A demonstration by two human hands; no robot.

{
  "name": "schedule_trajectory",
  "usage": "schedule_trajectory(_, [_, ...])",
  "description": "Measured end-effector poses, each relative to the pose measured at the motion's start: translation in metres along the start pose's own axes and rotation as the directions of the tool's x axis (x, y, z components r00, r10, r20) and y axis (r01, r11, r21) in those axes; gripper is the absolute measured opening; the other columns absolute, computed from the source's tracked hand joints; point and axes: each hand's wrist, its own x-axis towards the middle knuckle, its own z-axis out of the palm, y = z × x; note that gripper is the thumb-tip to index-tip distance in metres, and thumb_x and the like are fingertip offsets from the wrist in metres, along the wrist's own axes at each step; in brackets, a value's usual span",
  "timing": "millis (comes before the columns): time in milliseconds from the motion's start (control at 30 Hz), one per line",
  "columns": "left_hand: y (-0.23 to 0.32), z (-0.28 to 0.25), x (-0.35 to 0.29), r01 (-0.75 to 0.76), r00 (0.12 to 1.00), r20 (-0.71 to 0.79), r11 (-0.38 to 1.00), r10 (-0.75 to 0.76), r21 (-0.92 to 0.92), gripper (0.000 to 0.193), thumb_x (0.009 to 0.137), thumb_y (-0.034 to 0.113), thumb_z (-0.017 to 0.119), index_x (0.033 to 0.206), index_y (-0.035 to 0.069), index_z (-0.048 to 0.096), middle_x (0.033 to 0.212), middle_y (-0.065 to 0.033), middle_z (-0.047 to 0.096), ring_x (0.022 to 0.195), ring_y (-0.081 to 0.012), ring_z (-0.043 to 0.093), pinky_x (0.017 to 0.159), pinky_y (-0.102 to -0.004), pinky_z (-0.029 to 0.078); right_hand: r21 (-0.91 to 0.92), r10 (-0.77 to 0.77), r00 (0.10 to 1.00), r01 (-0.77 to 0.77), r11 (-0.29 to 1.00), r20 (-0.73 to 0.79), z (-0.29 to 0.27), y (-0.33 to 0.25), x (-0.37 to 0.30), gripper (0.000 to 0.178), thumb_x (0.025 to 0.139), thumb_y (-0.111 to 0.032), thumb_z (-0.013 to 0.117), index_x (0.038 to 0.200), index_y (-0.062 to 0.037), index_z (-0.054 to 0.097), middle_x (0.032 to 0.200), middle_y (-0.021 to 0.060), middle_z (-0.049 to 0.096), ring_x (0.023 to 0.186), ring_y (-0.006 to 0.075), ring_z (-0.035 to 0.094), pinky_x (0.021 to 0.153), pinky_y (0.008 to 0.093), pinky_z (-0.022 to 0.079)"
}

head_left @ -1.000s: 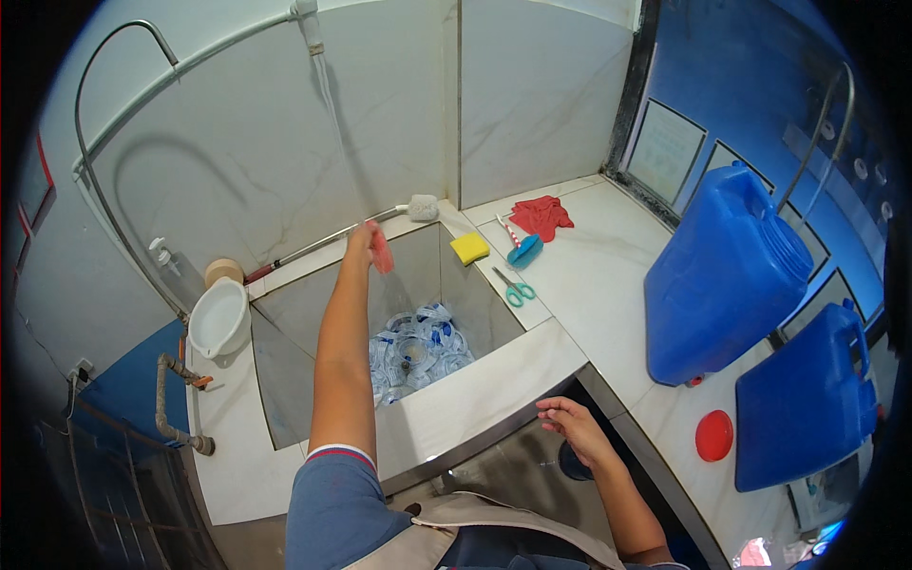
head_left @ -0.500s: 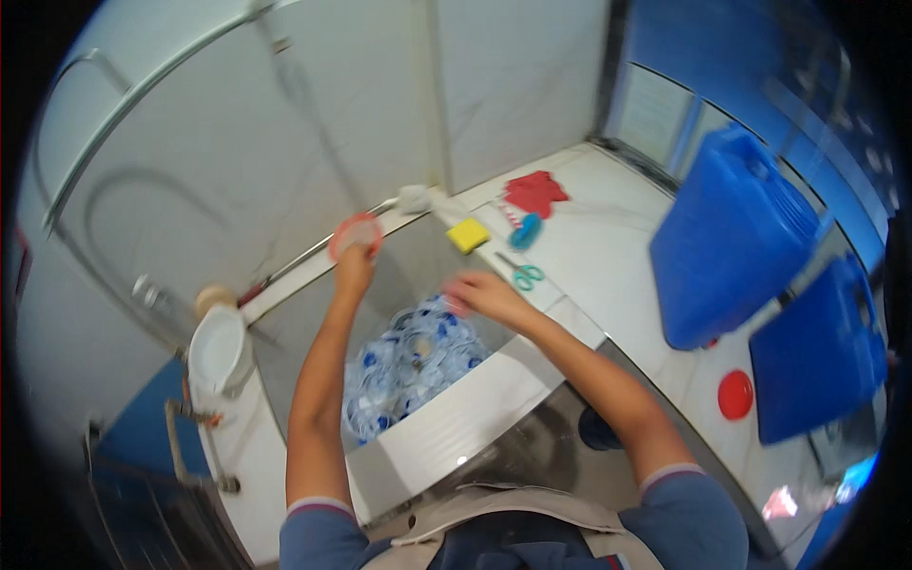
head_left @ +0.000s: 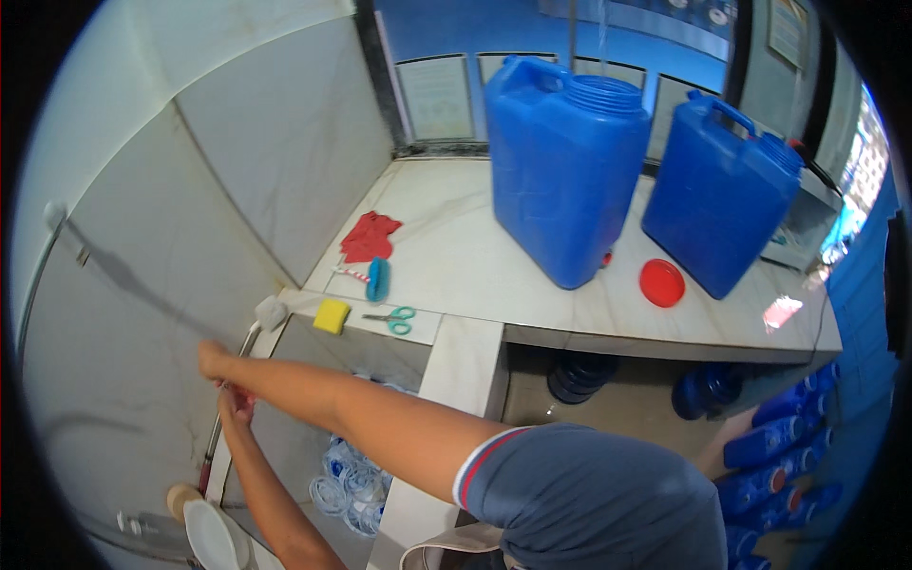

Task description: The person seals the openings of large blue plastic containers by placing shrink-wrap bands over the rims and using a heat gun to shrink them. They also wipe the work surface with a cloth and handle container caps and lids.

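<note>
Over the far left ledge of the sunken basin (head_left: 294, 347), my two hands are close together. My left hand (head_left: 234, 408) is closed, and a red edge of the round orange-red piece (head_left: 249, 393) shows at its fingers. Just above it my right hand (head_left: 215, 362) is curled shut, its fingertips hidden, so I cannot make out what is in them. A thin metal rod (head_left: 215, 439) with a dark red end lies along the ledge beside my hands. Below my arms, clear plastic pieces with blue parts (head_left: 351, 484) pile up in the basin, partly hidden by my right forearm.
On the counter (head_left: 446, 228) lie a yellow sponge (head_left: 332, 316), green-handled scissors (head_left: 397, 320), a blue brush (head_left: 378, 279) and a red cloth (head_left: 369, 237). Two blue jerrycans (head_left: 570, 171) stand behind a red lid (head_left: 662, 283). A white bowl (head_left: 211, 537) sits at lower left.
The view has swung to the right. My right hand has left its place over the basin and come up against my left hand at the ledge.
</note>
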Motion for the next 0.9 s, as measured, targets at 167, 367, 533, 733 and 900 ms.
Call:
schedule_trajectory(167, [0.008, 0.045, 0.014, -0.187, 0.982, 0.054, 0.906, 0.18, 0.38, 0.018, 0.085, 0.02, 0.059, 0.093, 0.004, 0.058, 0.08, -0.0034, 0.062, 0.064, -0.0143, 0.058, 0.051, -0.0254, 0.047, 0.057, -0.001, 0.974, 0.015, 0.998, -0.227, -0.034, 0.033, 0.001, 0.011, 0.067, -0.002, 0.067, 0.076, 0.0042, 0.067, 0.071, 0.0203, 0.066, 0.073, 0.0274, 0.068, 0.062, 0.0375, 0.055])
schedule_trajectory(367, [-0.018, 0.025, -0.011, -0.204, 0.955, 0.065, 0.483, 0.288, 0.852, 0.01, 0.075, 0.01, 0.058, 0.07, 0.001, 0.056, 0.058, -0.0026, 0.052, 0.046, -0.0121, 0.047, 0.04, -0.0261, 0.036, 0.014, -0.348, 0.933, 0.349, 0.937, 0.091, -0.089, 0.101, -0.124, 0.025, 0.066, -0.015, 0.058, 0.079, 0.0031, 0.067, 0.077, 0.022, 0.065, 0.068, 0.0318, 0.063, 0.061, 0.0416, 0.048])
schedule_trajectory(533, [-0.037, 0.1, -0.104, -0.158, 0.987, 0.135, 0.546, 0.082, 0.823, 0.012, 0.077, 0.011, 0.054, 0.069, 0.001, 0.054, 0.059, -0.0039, 0.053, 0.048, -0.0128, 0.048, 0.042, -0.0284, 0.036, 0.148, -0.364, 0.86, 0.332, 0.932, 0.357, -0.244, 0.217, -0.375, 0.034, 0.092, -0.029, 0.051, 0.104, 0.0022, 0.058, 0.079, 0.0079, 0.06, 0.072, 0.019, 0.052, 0.069, 0.0353, 0.046])
schedule_trajectory(733, [-0.086, 0.242, -0.186, -0.261, 0.93, 0.357, 0.53, -0.086, 0.807, 0.018, 0.084, 0.02, 0.053, 0.08, 0.003, 0.054, 0.068, -0.0081, 0.058, 0.053, -0.0129, 0.049, 0.049, -0.027, 0.038, 0.365, 0.833, 0.536, -0.754, 0.546, -0.138, -0.448, 0.278, -0.77, 0.029, 0.089, -0.026, 0.05, 0.101, -0.0028, 0.063, 0.089, 0.0082, 0.066, 0.078, 0.0151, 0.064, 0.067, 0.0287, 0.054])
schedule_trajectory(900, [-0.142, 0.397, -0.305, -0.164, 0.759, 0.64, 0.914, -0.124, 0.372, 0.028, 0.086, 0.033, 0.055, 0.092, 0.005, 0.057, 0.081, -0.0078, 0.063, 0.068, -0.0126, 0.054, 0.06, -0.0269, 0.042, 0.473, 0.649, 0.141, -0.573, 0.669, -0.748, -0.584, 0.34, -0.941, 0.021, 0.086, -0.019, 0.052, 0.091, -0.0027, 0.064, 0.072, 0.0036, 0.062, 0.061, 0.0117, 0.058, 0.056, 0.0229, 0.047])
